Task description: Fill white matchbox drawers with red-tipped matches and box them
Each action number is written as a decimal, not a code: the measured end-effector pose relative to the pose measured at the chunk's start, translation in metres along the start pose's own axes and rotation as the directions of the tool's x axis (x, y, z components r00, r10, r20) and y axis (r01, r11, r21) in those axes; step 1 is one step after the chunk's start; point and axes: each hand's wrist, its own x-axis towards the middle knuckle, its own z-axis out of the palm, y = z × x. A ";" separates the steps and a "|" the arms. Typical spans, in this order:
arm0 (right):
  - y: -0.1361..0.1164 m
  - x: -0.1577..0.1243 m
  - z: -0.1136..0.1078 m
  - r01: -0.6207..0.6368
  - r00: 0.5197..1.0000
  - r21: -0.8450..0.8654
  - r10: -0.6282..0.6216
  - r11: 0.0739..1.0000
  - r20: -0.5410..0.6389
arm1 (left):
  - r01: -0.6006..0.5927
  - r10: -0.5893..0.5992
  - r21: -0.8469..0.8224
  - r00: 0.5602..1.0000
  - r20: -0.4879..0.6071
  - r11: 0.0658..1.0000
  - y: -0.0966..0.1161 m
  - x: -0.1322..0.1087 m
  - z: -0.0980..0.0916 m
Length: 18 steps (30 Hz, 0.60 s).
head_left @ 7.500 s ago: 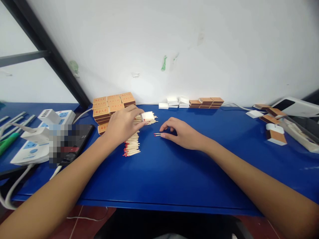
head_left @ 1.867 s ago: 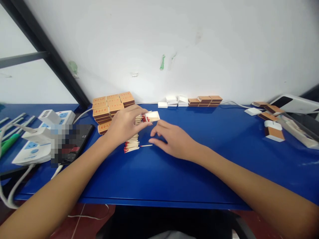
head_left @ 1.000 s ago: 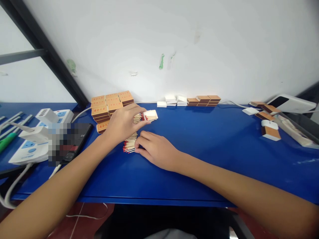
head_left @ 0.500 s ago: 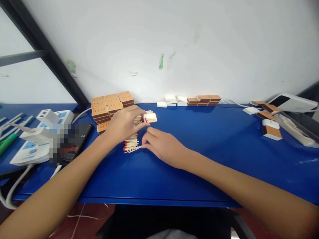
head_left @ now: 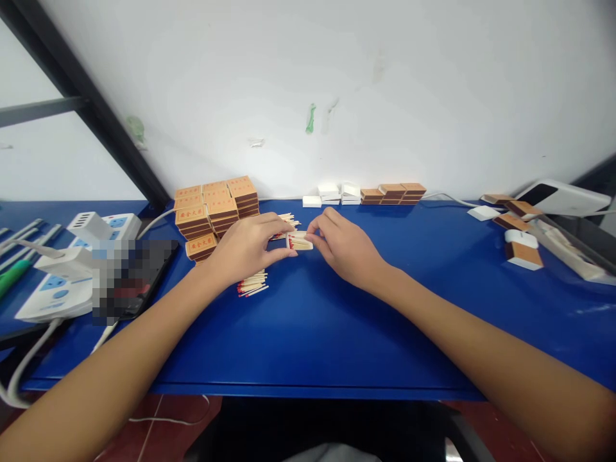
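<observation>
A small white matchbox tray (head_left: 290, 241) with red-tipped matches (head_left: 299, 244) in it is held above the blue table. My left hand (head_left: 250, 247) is closed on the tray's left end, with thumb and fingertips at its sides. At the other end, my right hand (head_left: 344, 247) pinches the pale ends of matches lying in the tray; how many is hidden. Below my left hand lies a loose pile of matches (head_left: 253, 283). More loose matches (head_left: 289, 220) show behind the tray, partly covered by my left hand.
Stacked orange matchboxes (head_left: 219, 199) stand behind my left hand. Along the wall are white trays (head_left: 330, 192) and brown matchboxes (head_left: 402, 192). A power strip (head_left: 58, 295) and a phone (head_left: 154, 269) lie left. More boxes (head_left: 523, 255) and a white device (head_left: 561, 197) sit right.
My right hand has moved from the near match pile up and right to the tray's right end, bringing matches. The tray in my left hand has shifted slightly right and toward me.
</observation>
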 end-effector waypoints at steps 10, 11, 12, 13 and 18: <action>-0.020 -0.003 0.000 0.109 0.987 0.178 -0.085 0.978 -0.136 | 0.087 -0.088 -0.015 0.992 -0.095 0.996 -0.002 0.003 -0.004; -0.027 -0.005 0.003 0.157 0.984 0.207 -0.135 0.966 -0.117 | 0.104 -0.104 -0.004 0.989 -0.105 0.995 -0.003 0.003 -0.006; -0.034 -0.006 0.006 0.208 0.978 0.230 -0.196 0.951 -0.074 | 0.118 -0.116 0.007 0.987 -0.115 0.993 -0.003 0.004 -0.007; -0.041 -0.008 0.010 0.263 0.964 0.246 -0.266 0.933 -0.021 | 0.133 -0.129 0.019 0.984 -0.124 0.991 -0.003 0.004 -0.007; -0.064 -0.011 0.025 0.338 0.910 0.234 -0.380 0.912 0.166 | 0.175 -0.165 0.058 0.976 -0.145 0.983 -0.003 0.005 -0.008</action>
